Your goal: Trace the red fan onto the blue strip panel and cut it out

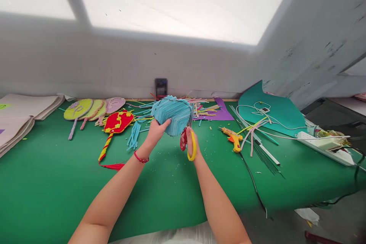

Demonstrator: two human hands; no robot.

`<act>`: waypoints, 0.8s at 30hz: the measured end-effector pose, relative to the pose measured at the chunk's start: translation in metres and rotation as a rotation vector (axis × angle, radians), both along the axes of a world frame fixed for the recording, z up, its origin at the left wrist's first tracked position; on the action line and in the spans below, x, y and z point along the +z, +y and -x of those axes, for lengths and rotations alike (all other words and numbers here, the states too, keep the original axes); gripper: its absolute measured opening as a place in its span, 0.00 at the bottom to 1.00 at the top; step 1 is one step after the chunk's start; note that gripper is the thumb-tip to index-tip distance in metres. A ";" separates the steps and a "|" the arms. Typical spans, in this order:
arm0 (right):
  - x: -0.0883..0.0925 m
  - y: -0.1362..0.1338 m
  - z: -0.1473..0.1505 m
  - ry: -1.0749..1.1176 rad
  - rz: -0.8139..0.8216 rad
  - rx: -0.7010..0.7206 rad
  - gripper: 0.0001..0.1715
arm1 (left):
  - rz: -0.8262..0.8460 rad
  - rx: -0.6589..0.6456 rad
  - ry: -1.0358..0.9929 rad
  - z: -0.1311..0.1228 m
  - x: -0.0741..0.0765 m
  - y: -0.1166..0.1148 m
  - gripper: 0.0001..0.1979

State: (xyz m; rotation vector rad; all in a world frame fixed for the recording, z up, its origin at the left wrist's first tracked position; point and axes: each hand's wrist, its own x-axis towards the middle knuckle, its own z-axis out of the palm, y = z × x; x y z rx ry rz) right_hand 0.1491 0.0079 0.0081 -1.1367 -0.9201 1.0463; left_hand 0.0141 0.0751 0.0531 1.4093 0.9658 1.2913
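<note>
My left hand [158, 131] is closed on the lower left edge of a light blue panel [173, 116] made of pipe cleaners laid side by side. The panel is held up above the green table, its outline roughly rounded. In my right hand [193, 144] is a pair of scissors [192, 148] with one red and one yellow handle loop. Their blades point away from me along the panel's right edge. Cut blue pipe cleaner pieces [133, 135] lie to the left of my left hand.
Left on the green table [71, 190] lie a red fan [118, 121] with a tassel and several pale fans [78, 109]. A yellow glue gun [233, 138], its black cord, green wires [264, 156] and a white power strip [324, 145] are at right. Loose pipe cleaners [207, 110] lie behind.
</note>
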 end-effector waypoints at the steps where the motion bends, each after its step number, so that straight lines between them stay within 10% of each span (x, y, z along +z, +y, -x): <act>1: 0.000 0.000 0.001 0.013 0.004 -0.005 0.31 | -0.005 -0.004 -0.001 0.000 0.000 0.000 0.27; 24: 0.001 0.002 0.003 0.075 0.079 0.008 0.33 | -0.030 -0.003 0.009 0.001 0.001 0.000 0.25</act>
